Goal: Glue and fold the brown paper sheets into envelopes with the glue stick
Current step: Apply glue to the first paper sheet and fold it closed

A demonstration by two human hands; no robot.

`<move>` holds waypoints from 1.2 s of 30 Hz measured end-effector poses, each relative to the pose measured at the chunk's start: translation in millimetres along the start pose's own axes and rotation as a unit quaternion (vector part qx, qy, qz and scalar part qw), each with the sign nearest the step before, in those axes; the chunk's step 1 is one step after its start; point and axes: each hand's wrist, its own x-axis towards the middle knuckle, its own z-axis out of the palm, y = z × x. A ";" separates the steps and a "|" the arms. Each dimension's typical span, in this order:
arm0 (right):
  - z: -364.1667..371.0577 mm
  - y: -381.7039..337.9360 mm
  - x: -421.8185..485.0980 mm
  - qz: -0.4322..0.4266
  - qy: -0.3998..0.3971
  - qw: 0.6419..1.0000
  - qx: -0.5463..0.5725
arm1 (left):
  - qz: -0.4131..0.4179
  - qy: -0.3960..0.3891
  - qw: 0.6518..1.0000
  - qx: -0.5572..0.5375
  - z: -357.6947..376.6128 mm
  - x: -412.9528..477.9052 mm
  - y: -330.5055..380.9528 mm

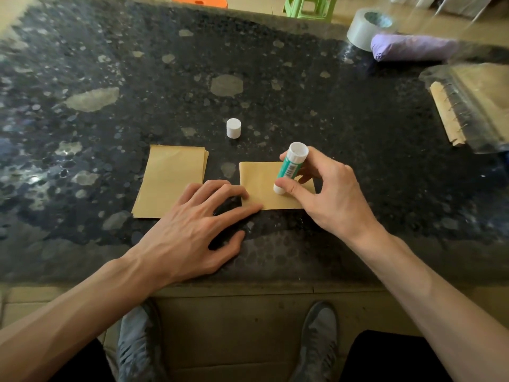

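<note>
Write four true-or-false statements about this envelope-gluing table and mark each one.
1. The right hand grips the glue stick. True.
2. The white cap is on the glue stick. False: it stands on the table, apart from the stick.
3. Fingers of the left hand rest on the single brown sheet. True.
4. The stack of brown sheets lies to the right of the single brown sheet. False: it lies to its left.
</note>
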 end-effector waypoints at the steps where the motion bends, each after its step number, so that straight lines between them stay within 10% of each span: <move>1: 0.7 -0.3 -1.2 -0.004 0.005 1.000 -0.013 | 0.001 0.000 1.000 0.000 -0.1 -0.1 -0.1; 36: 7.8 -0.7 20.3 -0.003 0.039 0.998 -0.046 | -0.001 0.003 1.000 -0.005 -1.1 0.6 1.6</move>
